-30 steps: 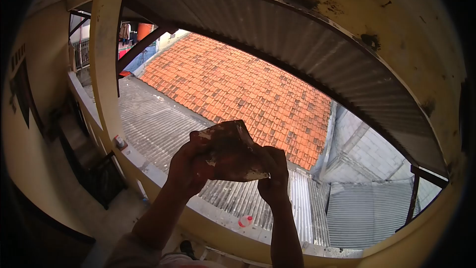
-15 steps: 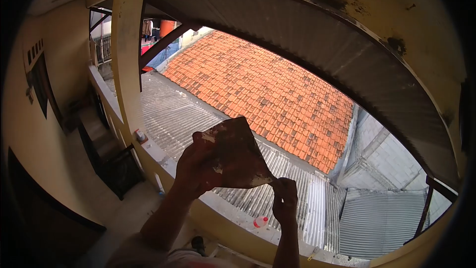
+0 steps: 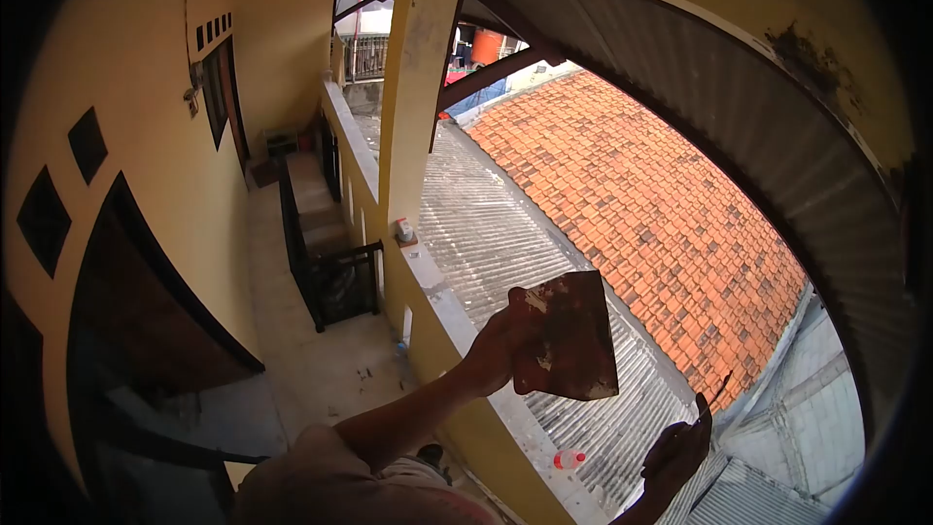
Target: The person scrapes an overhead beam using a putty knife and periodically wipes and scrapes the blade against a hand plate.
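A dark, flat, roughly square piece (image 3: 573, 335) with pale worn patches is gripped at its left edge by my left hand (image 3: 496, 350), out over the balcony ledge. Lower right, apart from that piece, my right hand (image 3: 675, 452) is closed on a thin dark curved strip (image 3: 719, 394) that sticks up from its fingers. What the strip is made of cannot be made out. Below the piece, a clear bottle with a red cap (image 3: 569, 459) lies on the ledge (image 3: 530, 433).
A small container (image 3: 404, 229) stands on the ledge by the yellow pillar (image 3: 418, 87). Black railings (image 3: 340, 282) border a stairwell at centre left. Beyond the ledge are a corrugated roof (image 3: 486, 214) and an orange tiled roof (image 3: 641, 204). Doors line the left wall.
The view has swung left, showing more corridor. My right hand has come away from the flat piece to the lower right with the thin strip; my left hand still holds the piece.
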`<state>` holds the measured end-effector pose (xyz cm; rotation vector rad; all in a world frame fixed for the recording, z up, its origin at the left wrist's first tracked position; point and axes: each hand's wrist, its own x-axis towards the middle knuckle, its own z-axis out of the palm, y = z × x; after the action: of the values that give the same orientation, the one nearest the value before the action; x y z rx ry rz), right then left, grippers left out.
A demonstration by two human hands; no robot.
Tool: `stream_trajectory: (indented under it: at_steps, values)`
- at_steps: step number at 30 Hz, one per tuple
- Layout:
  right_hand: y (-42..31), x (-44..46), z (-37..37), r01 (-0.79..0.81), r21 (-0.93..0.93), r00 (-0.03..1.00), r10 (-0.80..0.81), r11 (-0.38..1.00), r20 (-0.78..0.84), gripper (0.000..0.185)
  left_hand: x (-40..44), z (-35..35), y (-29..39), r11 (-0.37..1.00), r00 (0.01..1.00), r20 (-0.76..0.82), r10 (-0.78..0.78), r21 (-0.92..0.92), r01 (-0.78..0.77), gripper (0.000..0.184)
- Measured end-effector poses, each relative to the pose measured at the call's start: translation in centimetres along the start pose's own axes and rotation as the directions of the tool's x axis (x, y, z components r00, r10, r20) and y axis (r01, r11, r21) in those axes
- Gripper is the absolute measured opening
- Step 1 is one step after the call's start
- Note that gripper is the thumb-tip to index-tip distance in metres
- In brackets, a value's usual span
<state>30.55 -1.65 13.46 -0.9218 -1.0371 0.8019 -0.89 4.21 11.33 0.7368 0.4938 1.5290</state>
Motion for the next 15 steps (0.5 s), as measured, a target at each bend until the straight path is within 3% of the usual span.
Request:
stream_trajectory:
  at_steps: [2,3,5,6,7,8,9,10,13,15]
  values:
    - [0.5,-0.1,-0.1,-0.041,-0.086,0.999,0.040,0.995,-0.014,0.035,-0.9,0.4,0.1,0.981,0.985,0.002,-0.171,-0.094,0.170,0.030]
    - [0.5,-0.2,0.3,-0.054,-0.116,0.998,0.053,0.992,-0.019,0.035,-1.3,0.7,0.3,0.981,0.985,0.003,-0.170,-0.094,0.169,0.030]
    - [0.5,-0.6,1.5,0.030,0.047,0.987,-0.037,0.998,0.156,0.037,-2.1,1.0,0.4,0.869,0.911,0.202,-0.360,-0.281,0.406,0.032]
    - [0.9,-0.5,2.1,0.042,0.042,0.992,-0.047,0.998,0.119,0.036,-2.7,0.7,-0.9,0.969,0.935,0.339,-0.109,-0.172,0.175,0.032]
    - [1.1,-0.9,2.5,0.005,-0.009,0.999,-0.005,1.000,0.043,0.035,-3.3,0.5,-2.0,0.985,0.881,0.448,0.151,-0.143,-0.096,0.031]
    - [1.4,-0.8,2.4,0.058,0.020,0.990,-0.060,0.998,0.126,0.033,-3.4,0.2,-2.9,0.941,0.886,0.463,-0.007,-0.296,0.162,0.030]
    - [1.7,-0.8,2.3,0.106,0.057,0.972,-0.115,0.993,0.203,0.031,-3.4,-0.2,-3.8,0.811,0.849,0.505,-0.159,-0.423,0.404,0.028]
    - [1.5,-0.8,2.5,0.107,0.010,0.976,-0.107,0.994,0.191,0.029,-2.9,-0.4,-4.8,0.708,0.804,0.538,-0.252,-0.464,0.532,0.029]
    - [1.0,-1.2,3.4,0.191,-0.116,0.970,-0.169,0.975,0.175,0.019,-4.1,1.9,-4.0,0.662,0.774,0.574,-0.266,-0.475,0.580,0.030]
    - [4.3,-0.5,1.9,0.295,-0.228,0.955,-0.281,0.928,0.094,0.019,-4.7,3.2,-3.2,0.642,0.791,0.519,-0.324,-0.493,0.586,0.030]
